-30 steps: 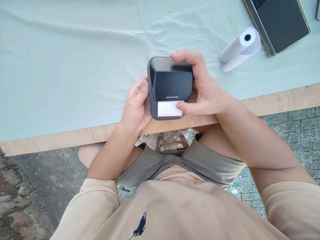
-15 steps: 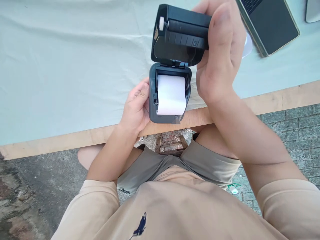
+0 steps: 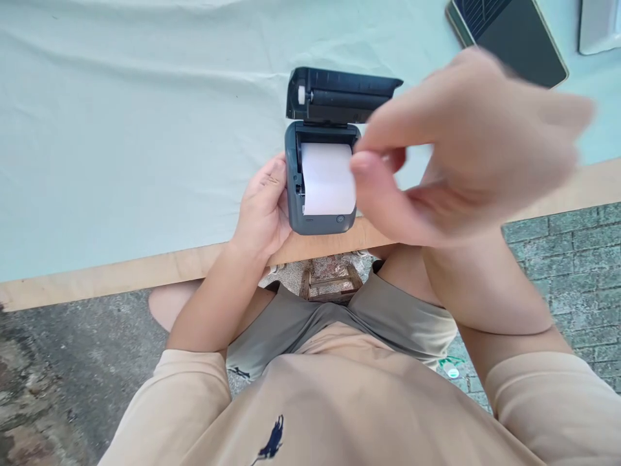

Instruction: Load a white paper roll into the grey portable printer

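Observation:
A small dark label printer [image 3: 320,225] sits at the table's front edge with its lid [image 3: 339,94] swung up and back. A roll of white paper [image 3: 327,181] lies in its bay, the loose end hanging toward the front by the power button. My left hand [image 3: 264,204] grips the printer's left side, thumb against the casing. Blurred by motion, my right hand [image 3: 466,149] hovers at the right edge of the paper. Its thumb and index fingertips are slightly apart, with nothing visible between them, and they cover part of the printer's right side.
A pale cloth [image 3: 121,142] covers the table, whose wooden edge [image 3: 145,272] runs in front of me. A dark phone-like device [image 3: 514,39] lies at the back right, beside a white object [image 3: 601,26] cut off by the frame. A wooden stool frame [image 3: 332,285] shows below.
My right hand has let go of the printer's lid and come down toward the paper. The lid now leans farther back. My left hand keeps its hold on the printer.

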A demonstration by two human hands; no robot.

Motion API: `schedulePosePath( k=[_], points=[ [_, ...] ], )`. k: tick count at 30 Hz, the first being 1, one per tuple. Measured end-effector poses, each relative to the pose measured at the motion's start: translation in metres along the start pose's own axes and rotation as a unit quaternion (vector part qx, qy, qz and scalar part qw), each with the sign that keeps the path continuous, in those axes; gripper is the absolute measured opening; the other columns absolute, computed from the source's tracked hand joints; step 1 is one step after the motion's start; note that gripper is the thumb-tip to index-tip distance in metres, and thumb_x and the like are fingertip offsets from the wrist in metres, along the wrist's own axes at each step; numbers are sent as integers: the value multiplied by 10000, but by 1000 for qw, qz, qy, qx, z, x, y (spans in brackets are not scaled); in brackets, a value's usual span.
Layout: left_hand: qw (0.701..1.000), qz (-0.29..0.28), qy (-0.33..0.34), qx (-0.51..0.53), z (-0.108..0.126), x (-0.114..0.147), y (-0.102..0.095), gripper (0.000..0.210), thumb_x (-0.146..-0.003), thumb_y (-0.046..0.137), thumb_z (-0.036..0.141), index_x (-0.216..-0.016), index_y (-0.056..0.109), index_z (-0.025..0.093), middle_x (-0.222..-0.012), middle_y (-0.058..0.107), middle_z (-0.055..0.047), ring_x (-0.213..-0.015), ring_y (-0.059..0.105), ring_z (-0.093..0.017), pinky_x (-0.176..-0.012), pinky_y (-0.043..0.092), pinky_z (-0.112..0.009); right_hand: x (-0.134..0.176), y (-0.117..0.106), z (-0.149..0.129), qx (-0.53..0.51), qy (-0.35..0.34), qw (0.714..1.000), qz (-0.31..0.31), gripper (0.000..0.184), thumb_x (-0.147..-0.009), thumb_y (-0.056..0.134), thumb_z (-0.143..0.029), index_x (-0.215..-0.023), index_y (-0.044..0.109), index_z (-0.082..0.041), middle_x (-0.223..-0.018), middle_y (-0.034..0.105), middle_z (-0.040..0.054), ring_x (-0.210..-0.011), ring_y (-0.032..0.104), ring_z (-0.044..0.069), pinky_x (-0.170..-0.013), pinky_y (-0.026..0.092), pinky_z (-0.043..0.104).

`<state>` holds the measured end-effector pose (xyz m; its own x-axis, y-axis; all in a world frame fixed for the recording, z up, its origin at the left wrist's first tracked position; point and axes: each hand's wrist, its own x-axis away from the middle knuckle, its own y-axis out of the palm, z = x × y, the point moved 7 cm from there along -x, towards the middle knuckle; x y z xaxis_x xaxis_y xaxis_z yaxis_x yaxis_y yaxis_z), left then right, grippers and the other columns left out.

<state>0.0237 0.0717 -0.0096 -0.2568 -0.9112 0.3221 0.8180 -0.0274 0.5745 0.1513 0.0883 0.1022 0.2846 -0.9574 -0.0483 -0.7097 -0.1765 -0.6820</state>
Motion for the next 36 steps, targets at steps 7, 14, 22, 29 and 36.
schedulePosePath(
  k=[7, 14, 22, 29, 36],
  points=[
    [1000, -3, -2, -27, -1, 0, 0, 307, -998, 411, 305, -952, 697, 204, -955, 740, -12, -897, 704, -133, -828, 590, -233, 11, -3, -3, 206, -96, 971, 66, 279, -949, 370, -363, -1002, 614, -241, -1003, 683, 4, -898, 612, 174, -800, 442, 338],
    [1000, -10, 5, -16, -2, -1, -3, 286, -987, 455, 309, -967, 725, 217, -961, 749, 0, -888, 711, -113, -807, 588, -191, -4, 19, 16, 295, -21, 953, -63, 218, -899, 439, -238, -866, 655, -231, -908, 689, 18, -1055, 570, 306, -835, 372, 440],
    [1000, -7, 14, -20, -2, -2, -6, 251, -982, 494, 335, -915, 702, 212, -843, 715, 25, -884, 720, -95, -721, 590, -185, -5, 29, 10, 345, -3, 931, -117, 206, -842, 467, -150, -969, 620, -207, -883, 666, 103, -1065, 552, 302, -815, 407, 432],
    [1000, 3, 16, -16, -2, 0, -6, 228, -979, 490, 344, -1007, 682, 224, -970, 738, 9, -1035, 702, -166, -878, 582, -286, -3, 10, 3, 216, 2, 973, -85, 241, -735, 563, -216, -956, 651, -255, -926, 678, 22, -913, 566, 259, -768, 414, 410],
    [999, 9, 27, 40, -3, -3, -7, 255, -978, 496, 309, -949, 725, 199, -908, 751, 15, -844, 714, -102, -820, 591, -222, 9, -34, 24, -201, -9, 976, 79, 233, -696, 514, -163, -870, 669, -168, -772, 561, 43, -681, 510, 135, -552, 350, 295]
  ],
)
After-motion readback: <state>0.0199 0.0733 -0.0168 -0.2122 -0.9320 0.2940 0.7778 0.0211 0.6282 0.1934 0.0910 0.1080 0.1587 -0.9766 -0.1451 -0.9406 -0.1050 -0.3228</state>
